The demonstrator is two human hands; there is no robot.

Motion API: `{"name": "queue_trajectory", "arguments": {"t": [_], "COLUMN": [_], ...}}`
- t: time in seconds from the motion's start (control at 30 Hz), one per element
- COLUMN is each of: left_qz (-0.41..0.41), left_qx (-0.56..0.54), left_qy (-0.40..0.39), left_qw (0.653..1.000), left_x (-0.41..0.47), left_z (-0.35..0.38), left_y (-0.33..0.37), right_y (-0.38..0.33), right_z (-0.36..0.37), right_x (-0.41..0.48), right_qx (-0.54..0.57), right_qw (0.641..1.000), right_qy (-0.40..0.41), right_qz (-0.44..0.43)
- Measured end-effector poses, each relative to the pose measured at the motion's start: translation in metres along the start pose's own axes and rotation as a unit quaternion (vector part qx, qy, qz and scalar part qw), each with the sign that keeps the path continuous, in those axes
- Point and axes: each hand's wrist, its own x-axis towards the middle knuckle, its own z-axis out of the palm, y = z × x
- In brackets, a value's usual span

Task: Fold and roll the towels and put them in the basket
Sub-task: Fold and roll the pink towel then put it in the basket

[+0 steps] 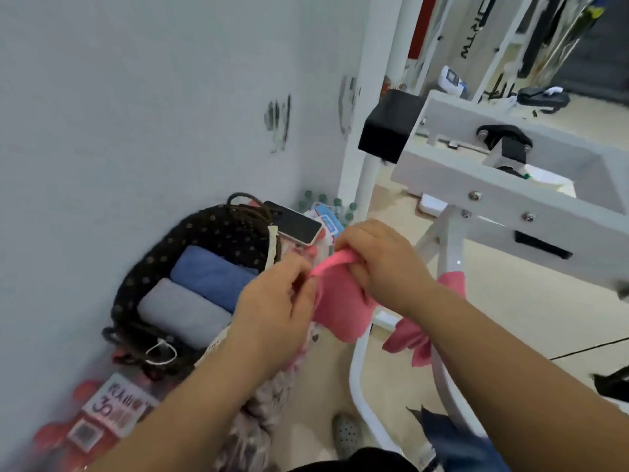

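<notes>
I hold a pink towel [343,301] in mid-air, its top edge stretched between both hands and the rest hanging down under my right forearm. My left hand [275,308] pinches the left end of that edge. My right hand [384,264] is closed over the right end. To the left, by the wall, stands a dark dotted basket [211,229] with braided handles. Inside it lie two rolled towels side by side, a blue one [211,270] and a grey one [180,311].
A phone [296,226] lies at the basket's far rim, with bottles and packets [326,212] behind it in the corner. A white metal frame machine [510,185] stands on the right. Red water-bottle packaging [102,410] and a fluffy cloth [262,413] lie at lower left.
</notes>
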Motion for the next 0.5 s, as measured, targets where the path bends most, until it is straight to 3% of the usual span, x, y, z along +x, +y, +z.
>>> {"name": "queue_trajectory", "arguments": {"t": [0.17, 0.33, 0.5], "left_qz": [-0.043, -0.117, -0.172], "left_qx": [-0.003, -0.026, 0.031], "left_qy": [-0.009, 0.067, 0.126], "left_qw": [0.999, 0.991, 0.977], "left_x": [-0.070, -0.125, -0.163], "left_z": [-0.027, -0.048, -0.055], "left_y": [-0.023, -0.018, -0.010], "right_y": [-0.054, -0.090, -0.110], "right_z": [0.044, 0.075, 0.078], "right_x": [-0.027, -0.046, -0.053], "right_qx": [0.101, 0.161, 0.267], "right_qw": [0.988, 0.973, 0.938], "right_qy": [-0.112, -0.167, -0.221], "right_qz": [0.022, -0.014, -0.024]}}
